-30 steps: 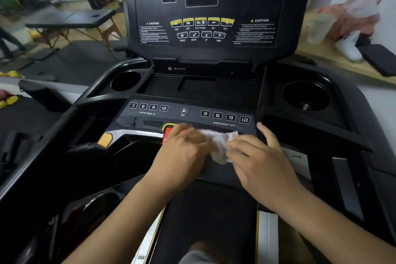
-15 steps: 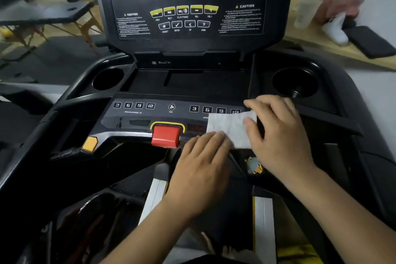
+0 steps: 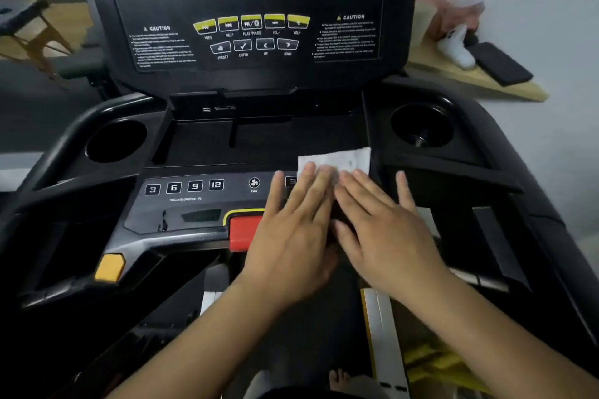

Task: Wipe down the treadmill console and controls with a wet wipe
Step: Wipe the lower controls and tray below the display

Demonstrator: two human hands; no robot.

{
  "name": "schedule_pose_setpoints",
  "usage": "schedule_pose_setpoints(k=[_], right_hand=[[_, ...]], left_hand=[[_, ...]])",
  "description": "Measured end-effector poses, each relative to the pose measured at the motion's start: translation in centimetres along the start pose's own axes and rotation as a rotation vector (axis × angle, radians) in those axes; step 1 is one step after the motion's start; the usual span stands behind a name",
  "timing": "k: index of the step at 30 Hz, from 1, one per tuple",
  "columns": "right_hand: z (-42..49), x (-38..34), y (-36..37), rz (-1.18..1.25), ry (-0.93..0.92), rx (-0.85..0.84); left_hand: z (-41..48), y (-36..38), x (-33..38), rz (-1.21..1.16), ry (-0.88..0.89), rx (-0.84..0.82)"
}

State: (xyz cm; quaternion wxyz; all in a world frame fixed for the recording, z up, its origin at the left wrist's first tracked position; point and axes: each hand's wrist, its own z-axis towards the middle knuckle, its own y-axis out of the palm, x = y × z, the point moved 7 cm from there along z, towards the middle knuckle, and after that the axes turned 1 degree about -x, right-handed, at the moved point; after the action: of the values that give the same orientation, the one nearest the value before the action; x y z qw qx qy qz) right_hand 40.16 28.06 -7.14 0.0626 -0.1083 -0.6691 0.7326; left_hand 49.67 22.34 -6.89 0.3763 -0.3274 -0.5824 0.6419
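A white wet wipe (image 3: pixel 340 160) lies spread flat on the right part of the lower control panel (image 3: pixel 194 201) of the black treadmill console (image 3: pixel 252 26). My left hand (image 3: pixel 291 236) and my right hand (image 3: pixel 382 230) lie side by side with straight fingers, their fingertips pressing the near edge of the wipe. The hands cover the speed buttons on the right and part of the red stop button (image 3: pixel 244 232). The incline buttons and fan button on the left stay uncovered.
Cup holders sit at the left (image 3: pixel 116 141) and right (image 3: pixel 421 125) of the console tray. A yellow button (image 3: pixel 110 267) is on the left handle. Right of the treadmill, a wooden shelf (image 3: pixel 518 92) carries a white bottle, a dark flat object and a pink item.
The crumpled wipe has been unfolded and laid flat farther up the panel. Both hands went from pinching it to pressing flat on it; the red stop button came into view.
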Motion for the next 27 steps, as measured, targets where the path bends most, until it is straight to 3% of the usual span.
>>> schedule_pose_setpoints(k=[7,15,21,27], right_hand=[[-5.4,-4.0,0.6,0.019,0.006,0.011],[1.0,-1.8,-0.4,0.003,0.238,0.067],[-5.7,-5.0,1.8,-0.014,0.228,-0.010],[-0.1,-2.3,0.4,-0.054,0.300,-0.014]], left_hand=[[-4.7,0.7,-0.8,0.009,0.121,-0.046],[-0.3,0.0,-2.5,0.057,0.150,-0.088],[-4.5,0.6,-0.3,0.081,0.230,-0.074],[0.5,-0.3,-1.5,0.135,0.180,-0.094]])
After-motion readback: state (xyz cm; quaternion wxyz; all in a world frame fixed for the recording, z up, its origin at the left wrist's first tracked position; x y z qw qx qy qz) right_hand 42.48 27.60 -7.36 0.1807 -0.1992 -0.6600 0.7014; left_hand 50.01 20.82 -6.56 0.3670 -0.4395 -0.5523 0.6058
